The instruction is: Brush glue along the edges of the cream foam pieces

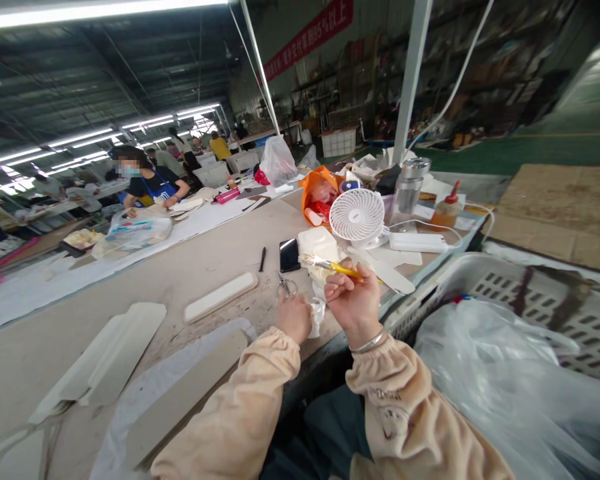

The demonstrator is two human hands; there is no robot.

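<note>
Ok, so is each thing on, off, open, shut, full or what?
Yellow brush: held in right hand
Phone: screen dark
Scissors: lying, blades unclear
White fan: standing, spinning unclear
Orange bag: open, things inside
Clear bottle: standing, lid on
Red-tipped bottle: standing, amber liquid inside

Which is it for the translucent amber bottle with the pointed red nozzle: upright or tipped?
Upright: the translucent amber bottle stands on the table, its pointed red nozzle at the top.

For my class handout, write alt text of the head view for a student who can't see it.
A person's right hand holds a yellow-handled brush over a cluttered worktable, with the left hand near small scissors. A phone, a white fan and stacked pale strips are nearby.
</note>
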